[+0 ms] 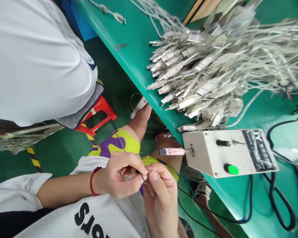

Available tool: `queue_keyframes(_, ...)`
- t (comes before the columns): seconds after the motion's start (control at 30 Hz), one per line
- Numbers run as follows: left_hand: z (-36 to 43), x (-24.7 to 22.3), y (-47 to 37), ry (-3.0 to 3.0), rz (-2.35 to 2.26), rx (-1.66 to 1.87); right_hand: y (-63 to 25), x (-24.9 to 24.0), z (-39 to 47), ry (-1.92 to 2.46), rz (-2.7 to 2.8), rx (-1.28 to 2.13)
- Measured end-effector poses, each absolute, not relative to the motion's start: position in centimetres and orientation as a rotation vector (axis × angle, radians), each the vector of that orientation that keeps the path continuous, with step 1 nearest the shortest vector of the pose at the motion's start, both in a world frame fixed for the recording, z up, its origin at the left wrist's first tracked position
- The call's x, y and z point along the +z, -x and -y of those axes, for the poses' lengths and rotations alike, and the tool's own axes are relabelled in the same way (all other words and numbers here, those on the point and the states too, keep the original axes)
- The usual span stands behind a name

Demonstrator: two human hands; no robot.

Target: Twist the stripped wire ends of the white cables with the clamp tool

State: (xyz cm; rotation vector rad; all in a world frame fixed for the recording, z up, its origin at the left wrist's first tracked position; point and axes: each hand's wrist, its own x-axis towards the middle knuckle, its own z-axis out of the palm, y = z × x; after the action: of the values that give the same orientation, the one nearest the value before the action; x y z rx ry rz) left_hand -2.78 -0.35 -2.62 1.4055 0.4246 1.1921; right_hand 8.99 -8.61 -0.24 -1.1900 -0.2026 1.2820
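My left hand, with a red bracelet on the wrist, pinches the end of a thin cable between thumb and forefinger. Fine wires, one dark and one reddish, fan out at its fingertips. Touching them from the right, my right hand has its thumb and forefinger pinched on a thin pale wire. Both hands are close together above my lap. The rest of the cable is partly hidden behind my left hand.
A large pile of USB cables lies on the green table. Near its edge is a white control box with a green knob and pink-handled tool. A person in white sits at left by a red stool.
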Motion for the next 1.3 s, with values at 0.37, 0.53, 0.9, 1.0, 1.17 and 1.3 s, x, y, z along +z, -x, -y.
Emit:
queue_keyframes(0.37, -0.3, -2.7, 2.7, -1.357, -0.437, 1.164, -9.8, 0.3, 7.2, 1.169, 0.176, 1.248)
queue_keyframes(0.53, -1.0, -2.9, 2.3, -1.274, -0.455, 1.135, -11.0, 0.4, 6.1, 1.060, 0.058, 1.154)
queue_keyframes(0.9, -1.8, -3.5, 1.1, -1.225, -0.442, 1.119, -12.1, -1.2, 3.2, 0.934, 0.032, 1.106)
queue_keyframes(1.0, -1.6, -3.9, 1.0, -1.226, -0.462, 1.101, -12.2, -1.2, 3.1, 0.951, 0.079, 1.114)
queue_keyframes(1.17, -1.5, -4.0, 0.5, -1.212, -0.465, 1.105, -12.4, -1.3, 3.3, 0.990, 0.138, 1.131)
queue_keyframes(1.3, -1.5, -4.0, 0.4, -1.214, -0.460, 1.096, -12.6, -1.1, 3.9, 1.050, 0.119, 1.199)
